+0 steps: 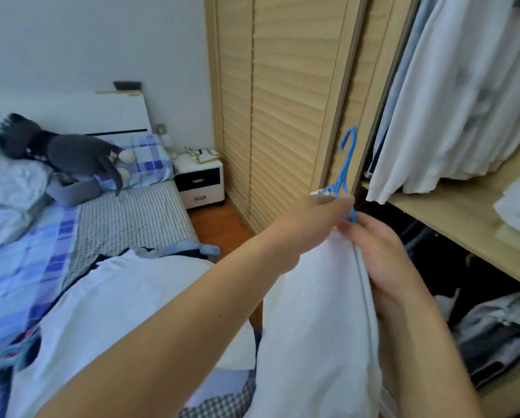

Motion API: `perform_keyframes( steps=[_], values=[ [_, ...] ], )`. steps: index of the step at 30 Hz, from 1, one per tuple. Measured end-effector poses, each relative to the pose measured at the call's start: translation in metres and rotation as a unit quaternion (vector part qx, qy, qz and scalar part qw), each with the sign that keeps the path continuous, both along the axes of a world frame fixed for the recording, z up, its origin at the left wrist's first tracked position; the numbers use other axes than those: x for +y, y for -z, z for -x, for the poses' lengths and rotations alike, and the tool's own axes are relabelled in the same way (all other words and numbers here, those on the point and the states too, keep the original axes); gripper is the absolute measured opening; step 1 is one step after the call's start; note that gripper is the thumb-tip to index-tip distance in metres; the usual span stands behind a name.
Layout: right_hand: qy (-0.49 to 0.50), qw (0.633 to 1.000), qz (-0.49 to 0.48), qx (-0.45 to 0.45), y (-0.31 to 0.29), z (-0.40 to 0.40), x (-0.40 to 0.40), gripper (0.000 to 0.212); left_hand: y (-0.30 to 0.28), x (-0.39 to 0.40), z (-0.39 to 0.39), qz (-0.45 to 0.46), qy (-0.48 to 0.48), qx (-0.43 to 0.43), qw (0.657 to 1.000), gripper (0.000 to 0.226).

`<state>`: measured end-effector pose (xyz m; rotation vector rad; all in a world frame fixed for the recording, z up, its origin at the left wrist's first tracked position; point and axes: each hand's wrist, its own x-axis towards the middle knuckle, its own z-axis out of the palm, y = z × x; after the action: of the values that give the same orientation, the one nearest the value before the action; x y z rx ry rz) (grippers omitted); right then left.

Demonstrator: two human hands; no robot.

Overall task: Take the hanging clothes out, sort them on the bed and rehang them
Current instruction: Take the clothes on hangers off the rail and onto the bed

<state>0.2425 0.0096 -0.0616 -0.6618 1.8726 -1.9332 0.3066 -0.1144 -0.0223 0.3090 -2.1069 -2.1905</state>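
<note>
A white garment [316, 321] hangs on a blue plastic hanger [347, 164], held up in front of the open wardrobe. My left hand [310, 224] grips the hanger at its shoulder together with the top of the cloth. My right hand [379, 254] pinches the garment's upper edge just below the hanger neck. The hook points up, free of any rail. Several pale shirts [451, 95] hang inside the wardrobe at the upper right. More white clothing [126, 309] lies spread on the bed [35, 260].
A slatted wooden wardrobe door [283, 110] stands just behind the hanger. A wooden shelf [451, 218] carries folded whites, with dark folded clothes below. A dark plush toy [72, 152], pillows and a nightstand [200, 182] sit at the bed's head.
</note>
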Motion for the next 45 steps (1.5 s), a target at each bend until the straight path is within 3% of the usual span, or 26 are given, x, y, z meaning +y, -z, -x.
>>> perform_keyframes(
  steps=[3,7,11,16,19,22,26,27,29,31,36,40,45],
  values=[
    [-0.009,0.997,-0.027,0.077,-0.017,0.015,-0.043,0.013,0.025,-0.028,-0.017,-0.019,0.004,0.008,1.000,0.086],
    [-0.011,0.981,-0.070,0.183,-0.012,0.009,-0.134,0.016,0.056,-0.078,-0.062,-0.036,0.029,-0.007,0.999,0.054],
    [-0.090,0.959,-0.091,0.253,-0.007,-0.042,-0.241,0.010,0.069,-0.143,-0.121,0.028,-0.126,0.025,0.991,0.061],
    [-0.183,0.922,-0.089,0.328,0.018,-0.123,-0.382,0.023,0.102,-0.229,-0.197,-0.083,-0.276,0.048,0.956,0.059],
    [-0.194,0.900,-0.139,0.365,0.100,-0.203,-0.489,0.024,0.161,-0.308,-0.267,-0.152,-0.358,-0.004,0.921,0.061],
    [-0.283,0.831,-0.287,0.384,0.218,-0.289,-0.564,0.032,0.262,-0.375,-0.345,-0.198,-0.429,-0.140,0.870,0.061],
    [-0.474,0.678,-0.475,0.301,0.346,-0.337,-0.566,0.070,0.401,-0.414,-0.450,-0.165,-0.532,-0.427,0.713,0.036],
    [-0.480,0.672,-0.495,0.270,0.363,-0.333,-0.556,0.070,0.427,-0.417,-0.469,-0.153,-0.538,-0.463,0.688,0.036],
    [-0.464,0.686,-0.516,0.218,0.379,-0.314,-0.532,0.064,0.449,-0.418,-0.481,-0.210,-0.542,-0.461,0.670,0.034],
    [-0.416,0.704,-0.547,0.182,0.384,-0.281,-0.502,0.057,0.450,-0.415,-0.463,-0.237,-0.528,-0.448,0.682,0.023],
    [-0.235,0.753,-0.613,0.055,0.364,-0.154,-0.418,0.047,0.413,-0.410,-0.339,-0.243,-0.393,-0.386,0.798,0.018],
    [-0.061,0.832,-0.551,0.027,0.303,-0.057,-0.342,0.041,0.346,-0.389,-0.204,-0.128,-0.235,-0.316,0.911,0.018],
    [0.112,0.896,-0.428,0.030,0.194,0.027,-0.196,0.031,0.246,-0.269,-0.026,-0.022,-0.061,-0.187,0.980,0.017]
  ],
)
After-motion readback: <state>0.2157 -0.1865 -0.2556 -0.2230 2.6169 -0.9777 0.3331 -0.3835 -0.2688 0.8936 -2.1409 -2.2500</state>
